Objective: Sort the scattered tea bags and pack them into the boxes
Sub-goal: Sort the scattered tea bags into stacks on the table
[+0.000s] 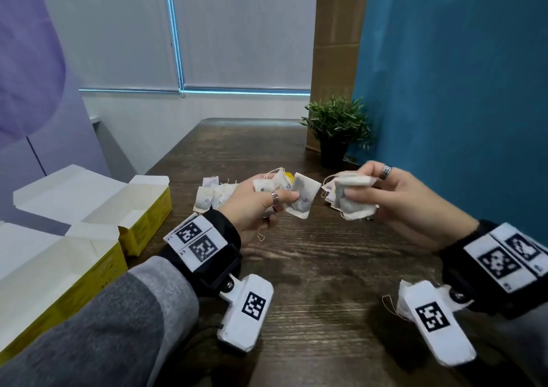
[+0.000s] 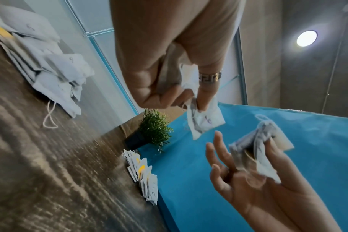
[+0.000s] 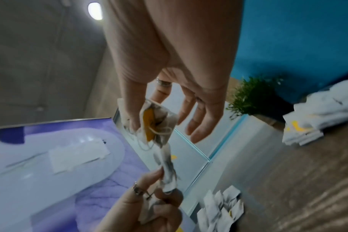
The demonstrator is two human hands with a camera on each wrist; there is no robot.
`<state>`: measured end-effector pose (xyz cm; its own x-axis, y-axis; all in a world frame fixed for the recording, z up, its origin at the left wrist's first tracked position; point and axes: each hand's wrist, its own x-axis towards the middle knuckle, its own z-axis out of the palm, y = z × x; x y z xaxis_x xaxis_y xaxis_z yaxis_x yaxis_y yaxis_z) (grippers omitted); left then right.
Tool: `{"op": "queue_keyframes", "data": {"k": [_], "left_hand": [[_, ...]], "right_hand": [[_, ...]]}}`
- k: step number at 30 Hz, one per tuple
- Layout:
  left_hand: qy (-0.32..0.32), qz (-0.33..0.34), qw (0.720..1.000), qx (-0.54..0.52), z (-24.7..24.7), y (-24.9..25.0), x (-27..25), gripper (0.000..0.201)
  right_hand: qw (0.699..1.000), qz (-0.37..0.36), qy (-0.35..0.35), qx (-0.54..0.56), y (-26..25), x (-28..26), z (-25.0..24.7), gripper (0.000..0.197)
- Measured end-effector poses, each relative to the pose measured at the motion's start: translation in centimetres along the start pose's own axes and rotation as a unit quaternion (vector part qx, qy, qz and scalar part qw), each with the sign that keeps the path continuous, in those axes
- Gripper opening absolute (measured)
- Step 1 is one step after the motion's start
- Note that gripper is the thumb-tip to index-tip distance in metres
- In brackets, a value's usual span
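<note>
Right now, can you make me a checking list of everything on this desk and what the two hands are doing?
Surface: dark wood-grain table, bare in front of the hands.
Job's things: two open yellow boxes at the left edge, no tea bags seen inside; loose tea bags heaped behind the left hand, another heap beyond the right hand.
Clutter: potted plant at the far right.
Grippers: left hand pinches a tea bag marked 6 and holds more; right hand grips a bunch of tea bags.
Cables: nothing seen; only tea bag strings.
Surroundings: blue wall right, window blind behind, purple panel left.
</note>
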<state>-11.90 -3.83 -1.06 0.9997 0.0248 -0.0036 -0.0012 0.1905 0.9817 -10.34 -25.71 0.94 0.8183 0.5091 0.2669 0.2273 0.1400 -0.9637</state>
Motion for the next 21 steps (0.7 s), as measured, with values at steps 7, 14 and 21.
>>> {"op": "queue_keyframes", "data": {"k": [7,14,21], "left_hand": [[0.001,-0.001,1.0,0.012,1.7,-0.7,0.3,0.026],[-0.003,-0.027,0.999,-0.038,1.2,-0.7,0.5,0.011],[0.046,-0.051,0.995,-0.072,0.2,-0.8,0.2,0.008]], "right_hand": [[0.993,0.113,-0.041,0.01,1.0,2.2,2.0,0.032],[0.991,0.126,0.029,0.017,1.6,2.8,2.7,0.026],[0.992,0.088,0.084,-0.025,1.8,2.9,2.8,0.017]]}}
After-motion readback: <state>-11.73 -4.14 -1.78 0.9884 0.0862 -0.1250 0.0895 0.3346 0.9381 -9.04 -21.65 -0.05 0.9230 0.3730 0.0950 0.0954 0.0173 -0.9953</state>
